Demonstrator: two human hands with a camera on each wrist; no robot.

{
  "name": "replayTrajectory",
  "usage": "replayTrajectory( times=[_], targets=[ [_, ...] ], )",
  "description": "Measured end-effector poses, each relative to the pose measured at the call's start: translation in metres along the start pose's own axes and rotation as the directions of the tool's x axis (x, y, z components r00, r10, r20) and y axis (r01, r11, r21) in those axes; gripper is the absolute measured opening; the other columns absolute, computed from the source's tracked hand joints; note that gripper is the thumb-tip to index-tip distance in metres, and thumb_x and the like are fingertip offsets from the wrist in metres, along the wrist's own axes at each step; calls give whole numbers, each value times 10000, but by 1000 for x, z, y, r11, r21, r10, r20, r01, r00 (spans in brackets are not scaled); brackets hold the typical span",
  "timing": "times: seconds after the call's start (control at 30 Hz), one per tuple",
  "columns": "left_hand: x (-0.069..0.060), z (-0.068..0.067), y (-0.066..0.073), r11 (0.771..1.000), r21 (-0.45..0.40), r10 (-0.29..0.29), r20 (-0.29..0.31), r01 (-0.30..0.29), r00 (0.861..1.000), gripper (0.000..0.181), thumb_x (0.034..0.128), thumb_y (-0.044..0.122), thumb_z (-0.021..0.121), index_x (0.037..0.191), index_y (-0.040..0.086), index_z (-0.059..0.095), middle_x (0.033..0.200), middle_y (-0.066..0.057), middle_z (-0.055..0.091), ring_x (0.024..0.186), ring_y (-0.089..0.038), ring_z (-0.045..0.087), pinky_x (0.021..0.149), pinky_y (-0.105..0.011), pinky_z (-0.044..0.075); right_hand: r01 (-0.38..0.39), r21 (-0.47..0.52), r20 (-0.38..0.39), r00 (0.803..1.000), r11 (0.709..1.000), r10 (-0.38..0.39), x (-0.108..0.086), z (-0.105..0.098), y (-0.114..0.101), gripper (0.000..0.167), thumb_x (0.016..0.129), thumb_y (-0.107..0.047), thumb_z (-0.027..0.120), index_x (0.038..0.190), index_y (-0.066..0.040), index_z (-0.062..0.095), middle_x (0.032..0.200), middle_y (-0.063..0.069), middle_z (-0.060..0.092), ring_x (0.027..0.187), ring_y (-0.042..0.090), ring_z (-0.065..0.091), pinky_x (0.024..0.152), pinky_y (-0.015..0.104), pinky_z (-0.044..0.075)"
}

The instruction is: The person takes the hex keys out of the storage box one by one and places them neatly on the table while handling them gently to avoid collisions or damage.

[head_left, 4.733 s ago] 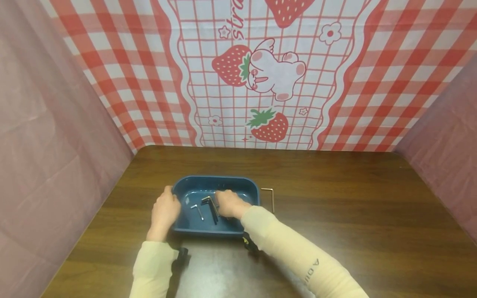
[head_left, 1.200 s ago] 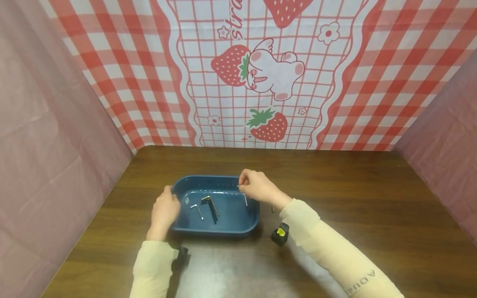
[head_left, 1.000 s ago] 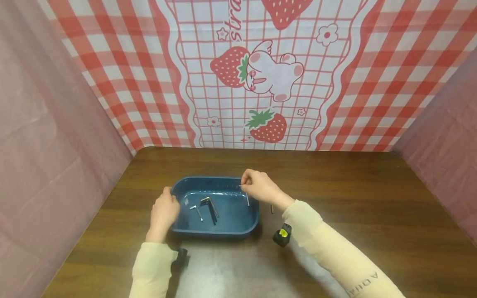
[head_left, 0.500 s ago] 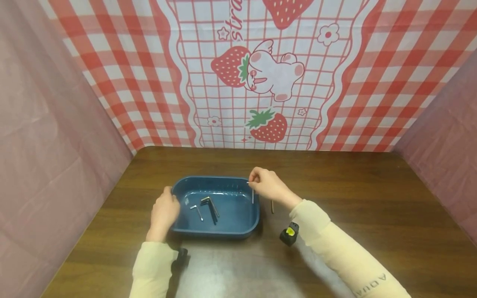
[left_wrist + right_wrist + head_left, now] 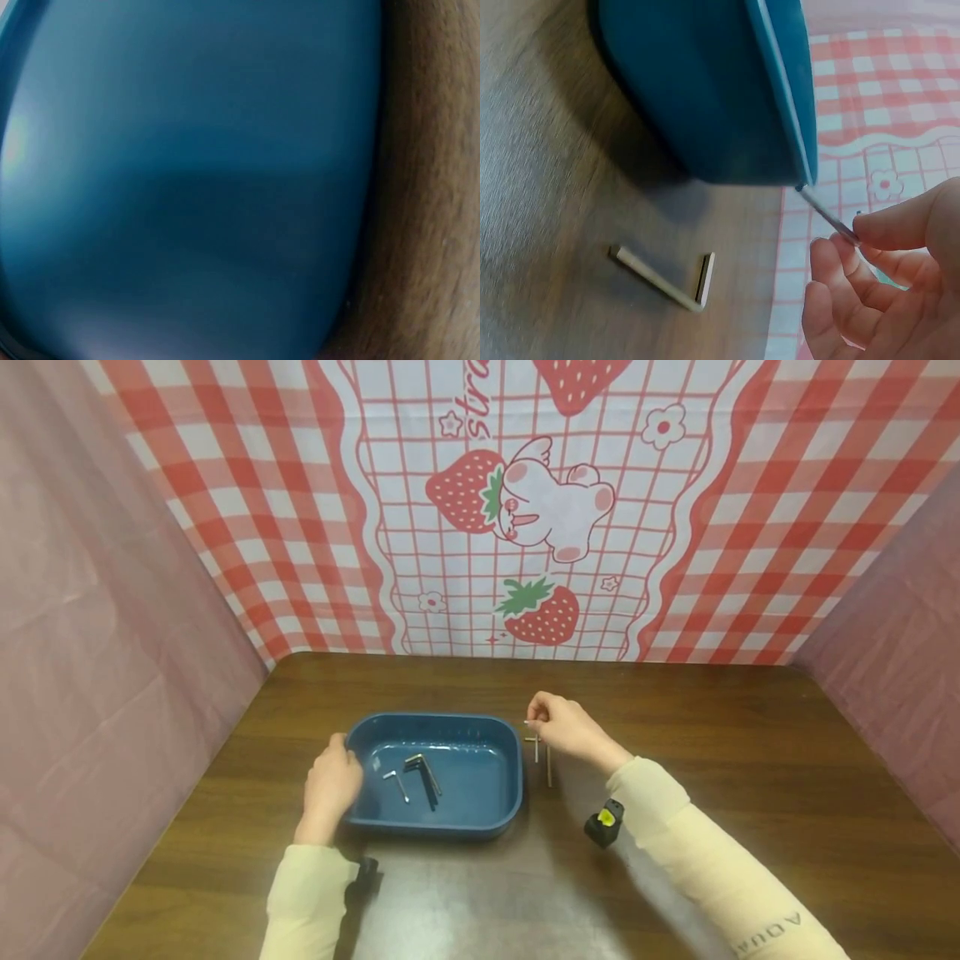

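My right hand (image 5: pixel 566 727) is just past the right end of a blue basin (image 5: pixel 519 777), above the table. Thumb and forefinger pinch a small silver hex key (image 5: pixel 829 215), its long arm hanging down in the head view. Under that hand a larger brass-coloured hex key (image 5: pixel 656 280) lies on the table. My left hand (image 5: pixel 332 785) holds the basin's left end at the rim; part of its fingers is hidden. Inside the basin lie a small silver hex key (image 5: pixel 401 787) and, close together, brass-coloured and black hex keys (image 5: pixel 427 777).
The brown wooden table (image 5: pixel 712 760) ends at a red-and-white strawberry cloth (image 5: pixel 555 610) behind. Pink curtains (image 5: pixel 112 610) hang at both sides. A black wrist camera (image 5: pixel 603 824) sits below my right wrist. Only the basin's blue wall and some table fill the left wrist view.
My right hand reached into the basin, came up with the small silver hex key and carried it right, past the basin's right rim. My left hand has stayed at the left end.
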State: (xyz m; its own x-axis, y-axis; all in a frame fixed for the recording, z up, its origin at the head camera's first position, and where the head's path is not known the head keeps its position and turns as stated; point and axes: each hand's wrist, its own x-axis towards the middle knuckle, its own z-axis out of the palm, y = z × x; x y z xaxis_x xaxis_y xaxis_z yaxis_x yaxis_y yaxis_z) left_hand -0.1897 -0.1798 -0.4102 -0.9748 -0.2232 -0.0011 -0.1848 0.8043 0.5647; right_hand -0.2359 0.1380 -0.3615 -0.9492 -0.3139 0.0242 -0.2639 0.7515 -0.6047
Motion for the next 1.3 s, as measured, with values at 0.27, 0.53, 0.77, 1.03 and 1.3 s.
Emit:
replayTrajectory(
  times=[0.27,0.53,0.77,1.03,1.3],
  targets=[
    [-1,1,0,1000,-1,-3,-1,3,1000,396,928,138,311,1279,-31,381,1192,-325,511,1018,-517,515,804,-582,420,-21,-61,13,1000,998,22,-2,-1,23,51,835,-112,567,830,-64,550,715,47,547,651,167,502,570,274,388],
    [-2,2,-1,1000,1,-7,-3,7,1000,391,928,139,312,1273,-30,388,1195,-321,510,1025,-514,513,813,-580,417,-53,-143,8,998,988,55,-1,3,48,42,803,-113,569,800,-72,561,728,41,566,696,181,528,632,307,417],
    [0,1,0,1000,4,-10,1,10,1000,398,930,137,306,1285,-27,378,1202,-316,510,1023,-513,513,810,-578,418,-80,-142,24,996,987,84,0,4,56,38,791,-91,541,807,-64,562,743,57,568,693,195,526,617,316,418],
    [0,0,2,1000,-4,-8,-2,8,1000,397,930,144,317,1280,-32,384,1198,-315,513,1030,-509,512,821,-575,414,-112,-59,58,992,992,116,4,5,63,53,821,-91,571,811,-40,563,704,53,609,563,116,565,524,255,435],
    [0,-1,2,1000,3,-11,-4,11,1000,387,933,139,318,1273,-32,389,1198,-317,511,1034,-509,508,827,-577,410,-140,-42,81,986,989,143,4,8,68,66,839,-101,574,842,-35,564,756,69,630,577,123,586,541,253,449]
  ],
)
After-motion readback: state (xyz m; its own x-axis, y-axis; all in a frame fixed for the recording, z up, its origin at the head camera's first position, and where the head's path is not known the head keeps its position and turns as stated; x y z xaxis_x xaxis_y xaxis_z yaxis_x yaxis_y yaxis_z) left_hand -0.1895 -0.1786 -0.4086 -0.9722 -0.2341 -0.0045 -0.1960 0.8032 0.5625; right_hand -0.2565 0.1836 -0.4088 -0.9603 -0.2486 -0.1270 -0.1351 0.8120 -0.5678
